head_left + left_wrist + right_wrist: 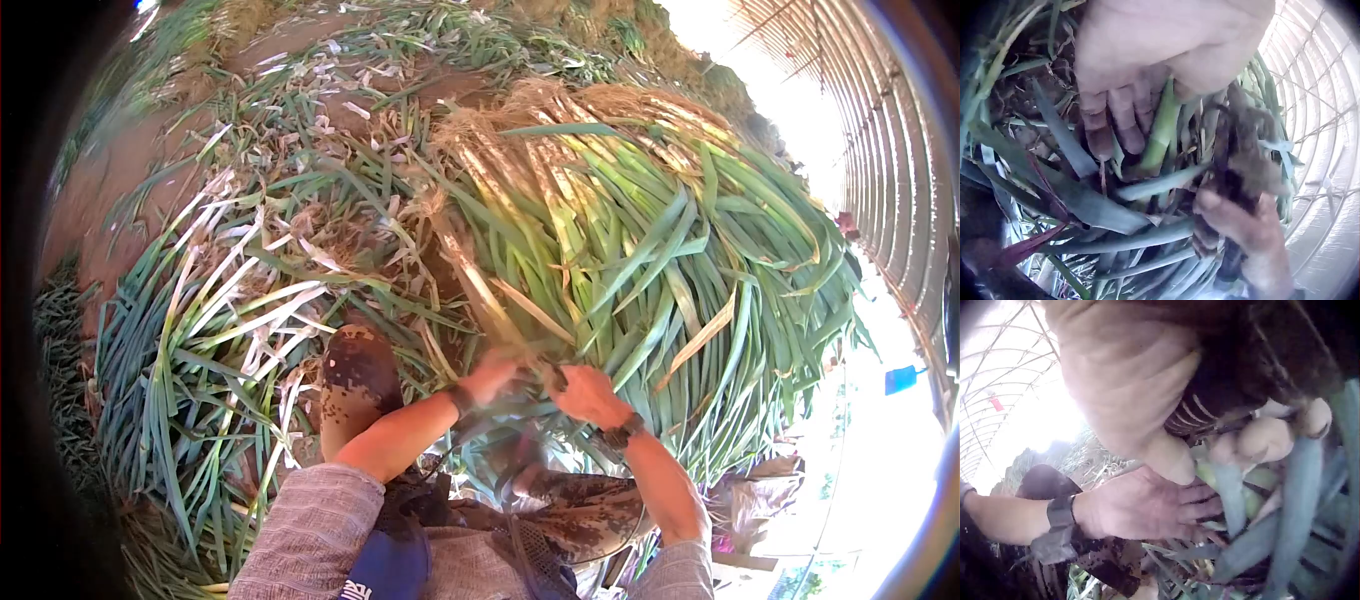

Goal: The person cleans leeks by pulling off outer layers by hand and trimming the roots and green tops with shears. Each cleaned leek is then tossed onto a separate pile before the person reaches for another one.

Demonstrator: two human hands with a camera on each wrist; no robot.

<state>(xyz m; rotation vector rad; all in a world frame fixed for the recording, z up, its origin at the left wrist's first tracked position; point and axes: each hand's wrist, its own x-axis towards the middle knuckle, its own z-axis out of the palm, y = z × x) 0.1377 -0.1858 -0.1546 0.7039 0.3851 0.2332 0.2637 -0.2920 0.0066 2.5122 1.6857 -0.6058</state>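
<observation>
My left hand (492,375) holds a long green onion (472,272); its rooted end points away from me. In the left wrist view, the green stalk (1163,131) runs between thumb and hanging fingers. Close by on the right, my right hand (590,397) grips a dark, ridged object (1194,415). Its thumb and curled fingers close around that object in the right wrist view; I cannot tell its exact kind. Bluish leaves (1297,506) hang below these fingertips. Blur covers the spot between both hands in the head view.
A big pile of green onions (650,250), roots facing away, lies ahead and right. Trimmed onions with pale stems (210,330) lie left. Leaf scraps (350,110) cover soil beyond. The person's knee (358,370) stands close to the left forearm. A ribbed greenhouse wall (895,180) rises right.
</observation>
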